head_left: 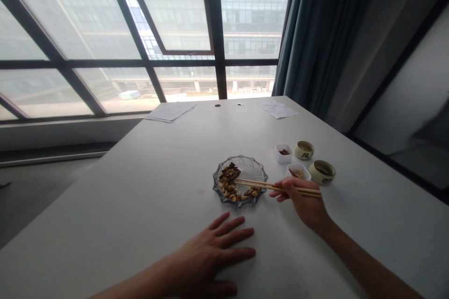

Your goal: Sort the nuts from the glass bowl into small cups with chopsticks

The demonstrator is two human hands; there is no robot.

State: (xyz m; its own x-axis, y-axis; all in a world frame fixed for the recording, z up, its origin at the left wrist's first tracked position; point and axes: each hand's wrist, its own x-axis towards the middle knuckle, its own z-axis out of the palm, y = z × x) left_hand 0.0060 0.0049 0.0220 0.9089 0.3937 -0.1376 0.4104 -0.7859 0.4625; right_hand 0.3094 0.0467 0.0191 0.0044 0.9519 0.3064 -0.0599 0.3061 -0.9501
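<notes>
Left hand [213, 252] flat on white tabletop [140, 196], grip released, right hand [306, 205] just beyond, grip clasped on chopsticks [270, 186], tips over nuts [229, 182] in glass dish [250, 167], four small cups [303, 150] right of dish, papers [170, 112] at far edge, window [105, 23] behind.

A white table [140, 187] stretches ahead of you to a large window [105, 32] with dark frames, and glass-fronted buildings show outside. A grey-blue curtain [315, 32] hangs at the window's right edge. At the table's far side a stack of papers [170, 111] lies on the left and a loose sheet [279, 110] on the right, with two small holes [218, 105] between them. To your right, two white square tubs [283, 153] and two round ceramic cups [304, 150] stand close together.
</notes>
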